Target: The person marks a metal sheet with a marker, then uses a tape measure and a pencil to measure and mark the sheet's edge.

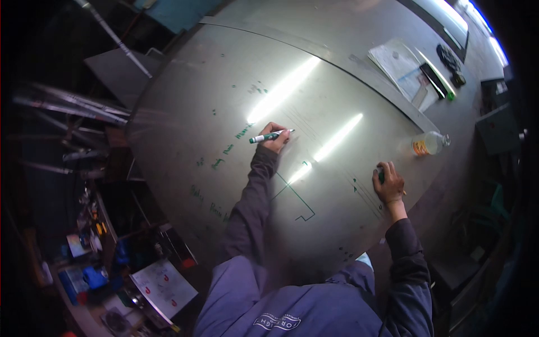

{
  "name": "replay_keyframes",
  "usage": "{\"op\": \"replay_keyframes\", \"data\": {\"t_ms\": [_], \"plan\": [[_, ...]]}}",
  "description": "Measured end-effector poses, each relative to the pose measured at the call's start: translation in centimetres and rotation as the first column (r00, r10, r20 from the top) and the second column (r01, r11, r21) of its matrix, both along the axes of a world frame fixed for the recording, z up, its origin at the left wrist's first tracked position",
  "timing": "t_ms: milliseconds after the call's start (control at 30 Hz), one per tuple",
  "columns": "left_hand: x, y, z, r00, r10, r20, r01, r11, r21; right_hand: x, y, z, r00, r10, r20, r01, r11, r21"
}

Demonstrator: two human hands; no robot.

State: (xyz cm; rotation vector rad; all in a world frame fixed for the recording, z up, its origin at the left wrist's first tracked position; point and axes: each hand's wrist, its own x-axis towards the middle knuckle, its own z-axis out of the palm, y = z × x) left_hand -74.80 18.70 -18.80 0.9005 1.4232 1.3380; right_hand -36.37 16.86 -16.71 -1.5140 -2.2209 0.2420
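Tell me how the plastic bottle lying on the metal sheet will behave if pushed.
The bottle lies on its side on the smooth steel sheet, so it would probably roll at a light push. It looks clear, thin-walled and mostly empty, so it is likely light and easy to squash when gripped.

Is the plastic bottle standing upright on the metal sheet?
No, the plastic bottle lies on its side on the metal sheet.
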Motion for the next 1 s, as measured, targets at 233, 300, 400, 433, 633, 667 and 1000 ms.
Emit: {"op": "replay_keyframes", "data": {"t_ms": [233, 300, 400, 433, 633, 667, 1000], "plan": [[8.8, -12.8, 4.5, 0.775, 0.021, -0.631, 0.117, 0.977, 0.177, 0.7, -0.5, -0.8, 0.998, 0.019, -0.052, -0.016, 0.998, 0.053], [11.3, -19.2, 1.9, 0.996, 0.087, 0.022, -0.085, 0.992, -0.096, 0.9, -0.5, -0.9, 0.997, 0.037, -0.074, -0.033, 0.998, 0.056], [14.8, -27.5, 2.8, 0.978, 0.209, -0.027, -0.211, 0.968, -0.137, 1.2, -0.6, -0.6, 0.992, 0.071, -0.101, -0.068, 0.997, 0.034], [15.8, -29.6, 2.7, 0.965, 0.255, -0.067, -0.263, 0.954, -0.146, 1.3, -0.5, -0.7, 0.991, 0.081, -0.105, -0.076, 0.996, 0.055], [20.7, -35.0, 3.9, 0.846, 0.502, 0.182, -0.462, 0.859, -0.223, 1.8, -0.6, -0.6, 0.973, 0.091, -0.213, -0.106, 0.992, -0.063], [21.8, -34.6, 4.3, 0.836, 0.54, 0.095, -0.516, 0.833, -0.198, 2.2, -0.3, -0.3, 0.966, 0.059, -0.251, -0.098, 0.984, -0.147], [31.7, -32.1, 8.8, 0.738, 0.675, 0.01, -0.674, 0.738, -0.021, 10.4, -4.7, 1.5, 0.835, 0.198, -0.513, -0.473, 0.735, -0.486]]}}
